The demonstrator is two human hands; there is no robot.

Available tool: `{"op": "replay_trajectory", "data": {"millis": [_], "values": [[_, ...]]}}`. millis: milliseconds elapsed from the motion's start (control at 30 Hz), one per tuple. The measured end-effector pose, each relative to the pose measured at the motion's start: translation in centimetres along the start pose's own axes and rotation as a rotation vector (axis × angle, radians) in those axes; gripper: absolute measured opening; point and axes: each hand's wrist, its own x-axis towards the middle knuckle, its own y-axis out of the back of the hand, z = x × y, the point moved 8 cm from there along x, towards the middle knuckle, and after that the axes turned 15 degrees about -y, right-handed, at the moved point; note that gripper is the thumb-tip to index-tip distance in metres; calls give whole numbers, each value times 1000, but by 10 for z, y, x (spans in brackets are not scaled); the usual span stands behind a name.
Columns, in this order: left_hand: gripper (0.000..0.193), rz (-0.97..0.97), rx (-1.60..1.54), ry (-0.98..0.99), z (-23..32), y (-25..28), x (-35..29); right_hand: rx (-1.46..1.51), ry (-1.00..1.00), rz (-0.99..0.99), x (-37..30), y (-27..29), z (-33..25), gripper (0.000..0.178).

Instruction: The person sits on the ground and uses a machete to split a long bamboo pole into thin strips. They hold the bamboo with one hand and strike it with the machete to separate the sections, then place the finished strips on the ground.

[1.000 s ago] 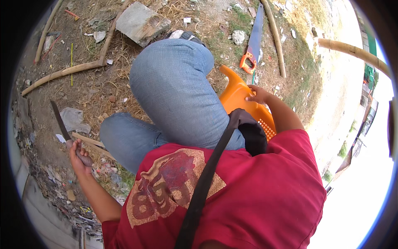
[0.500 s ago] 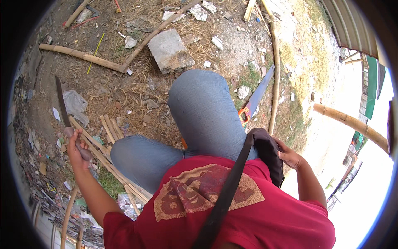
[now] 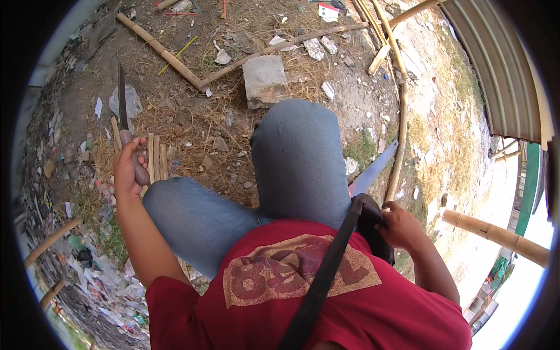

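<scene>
My left hand point(image 3: 124, 175) is closed round the brownish handle of a machete point(image 3: 122, 96). Its long dark blade points up and away, past my bent left knee. On my other side, my right hand point(image 3: 403, 226) has its fingers curled over the edge of a black shoulder bag point(image 3: 367, 224) at my hip. The bag's strap crosses my red shirt. Several split bamboo strips point(image 3: 156, 156) lie beside my left knee, partly hidden by my leg and hand. A handsaw point(image 3: 374, 168) rests on the ground right of my right knee, its handle out of sight.
A concrete block point(image 3: 263, 79) sits just beyond my right knee. Bamboo poles point(image 3: 160, 49) lie across the littered ground ahead, and a long pole point(image 3: 401, 134) runs along the right. Another thick bamboo point(image 3: 496, 233) juts in at far right, below a corrugated metal sheet point(image 3: 496, 64).
The view has shifted, so the block and poles appear farther right. My right hand has moved up the bag, its fingers now curled over it. The saw's orange handle has gone out of sight.
</scene>
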Motion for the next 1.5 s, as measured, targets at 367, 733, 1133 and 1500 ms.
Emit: {"op": "replay_trajectory", "data": {"millis": [367, 733, 1133, 1500], "values": [[27, 19, -213, -58, -36, -13, -1, 81, 544, 580, -135, 203, -52, 19], [25, 119, -222, -149, -47, 9, 9, -329, 1005, 804, -136, 226, -226, 16], [27, 197, -152, -108, -21, 12, -19, -188, 1519, 427, -84, 92, -273, 20], [25, 179, 3, -67, -38, 12, -11, 993, -498, 725, 292, -73, 204, 42]]}}
